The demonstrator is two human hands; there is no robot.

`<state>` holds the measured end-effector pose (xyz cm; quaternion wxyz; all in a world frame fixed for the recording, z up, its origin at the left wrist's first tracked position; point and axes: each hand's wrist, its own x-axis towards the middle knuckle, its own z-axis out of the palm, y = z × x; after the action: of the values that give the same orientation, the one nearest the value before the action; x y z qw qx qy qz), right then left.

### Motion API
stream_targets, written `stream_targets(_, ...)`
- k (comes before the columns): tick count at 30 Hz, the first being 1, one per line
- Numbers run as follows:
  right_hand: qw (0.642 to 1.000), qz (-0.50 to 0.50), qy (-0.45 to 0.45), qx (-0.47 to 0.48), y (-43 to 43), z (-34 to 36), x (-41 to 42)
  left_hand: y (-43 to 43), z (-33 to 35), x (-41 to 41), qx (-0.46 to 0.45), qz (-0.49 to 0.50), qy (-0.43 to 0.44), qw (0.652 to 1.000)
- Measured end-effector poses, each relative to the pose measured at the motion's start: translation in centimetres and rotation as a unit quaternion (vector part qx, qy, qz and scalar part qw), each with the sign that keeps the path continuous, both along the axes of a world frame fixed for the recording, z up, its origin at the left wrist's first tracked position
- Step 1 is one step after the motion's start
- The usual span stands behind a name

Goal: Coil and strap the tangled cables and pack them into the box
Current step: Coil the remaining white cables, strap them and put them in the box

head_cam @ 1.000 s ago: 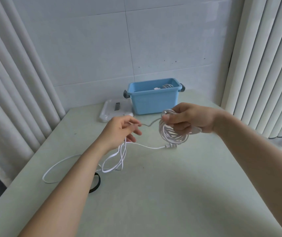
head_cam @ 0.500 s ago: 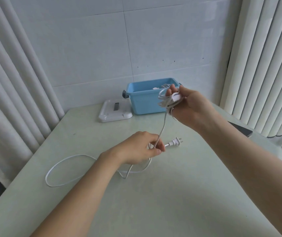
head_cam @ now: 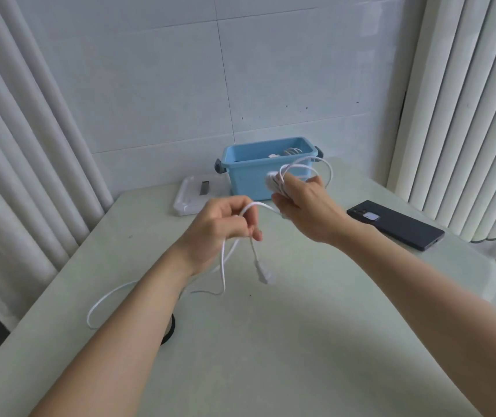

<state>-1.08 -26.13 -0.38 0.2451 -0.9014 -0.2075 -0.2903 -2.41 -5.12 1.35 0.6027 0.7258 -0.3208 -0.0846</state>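
Across the table (head_cam: pixel 271 341), slack cable (head_cam: pixel 223 266) is trailed toward lower left; the coil (head_cam: pixel 298 173) is clenched in the right hand (head_cam: pixel 304 206) at centre, its free strand led down-left and apparently pinched by the left hand (head_cam: pixel 222 227).

We're seeing a white cable (head_cam: pixel 223 266), plug (head_cam: pixel 263 276) white too. Box (head_cam: pixel 249 182) at the back: light blue, w/ dark grey clips (head_cam: pixel 218 167). Lid (head_cam: pixel 188 203) next to it is white, grey rectangle on top. Phone (head_cam: pixel 400 227): matte black, pale patch at the camera. Table (head_cam: pixel 271 356)'s pale green w/ a few dark specks. Wall (head_cam: pixel 271 85): white tiles, thin grey grout lines, tiny black dots. Curtains (head_cam: pixel 15 145) off-white, vertical ribs. Strap (head_cam: pixel 171 329): black.
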Motion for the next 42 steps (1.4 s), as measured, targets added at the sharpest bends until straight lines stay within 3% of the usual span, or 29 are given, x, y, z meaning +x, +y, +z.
stream_targets(2,0.995,0.041,0.082,0.03,0.6,0.4,-0.6,0.3,-0.1,0.7,-0.066,0.06,0.063,0.994)
stream_targets(5,0.978,0.086,0.181,0.062,0.7,0.8,-1.3,0.8,-0.6,1.6,-0.092,0.121,0.126,0.98)
stream_targets(8,0.98,0.08,0.18,0.014,0.3,1.0,-1.4,1.6,-0.9,2.3,-0.111,0.134,0.158,0.972)
stream_targets(13,0.979,-0.013,0.194,0.061,-0.5,0.7,-0.6,2.8,-1.0,2.9,-0.07,0.111,0.16,0.978)
stream_targets(18,0.968,-0.07,0.223,0.088,-1.2,0.8,-0.3,2.8,-1.1,2.6,0.031,0.169,0.07,0.983)
stream_targets(22,0.959,-0.152,0.2,0.129,-1.5,1.0,-0.2,3.4,-1.9,3.1,0.087,0.276,0.011,0.957)
stream_targets(23,0.958,-0.16,0.194,0.136,-1.5,1.2,-0.3,3.6,-2.2,3.5,0.142,0.32,-0.03,0.936)
stream_targets(25,0.959,-0.16,0.187,0.143,-1.2,1.4,-0.4,3.4,-2.6,3.6,0.288,0.399,-0.156,0.857)
stream_targets(27,0.96,-0.147,0.181,0.153,-0.8,1.5,-0.5,2.3,-2.7,3.1,0.306,0.41,-0.297,0.807)
stream_targets(28,0.961,-0.136,0.178,0.159,-0.6,1.6,-0.5,1.4,-2.4,2.6,0.281,0.397,-0.337,0.806)
stream_targets(30,0.965,-0.112,0.167,0.169,-0.2,1.7,-0.6,-0.4,-2.0,1.6,0.255,0.354,-0.337,0.834)
stream_targets(34,0.97,-0.04,0.141,0.192,0.4,2.2,-1.0,-2.2,-2.2,1.1,0.281,0.236,-0.157,0.917)
stream_targets(37,0.966,-0.005,0.148,0.21,0.6,2.7,-1.4,-1.8,-2.8,1.4,0.243,0.179,-0.096,0.948)
stream_targets(40,0.944,-0.011,0.2,0.262,0.4,3.0,-1.5,-1.1,-3.2,2.0,0.121,0.226,-0.054,0.965)
stream_targets(42,0.901,0.035,0.289,0.323,-0.2,3.3,-1.6,-0.2,-3.6,2.8,0.024,0.286,-0.007,0.958)
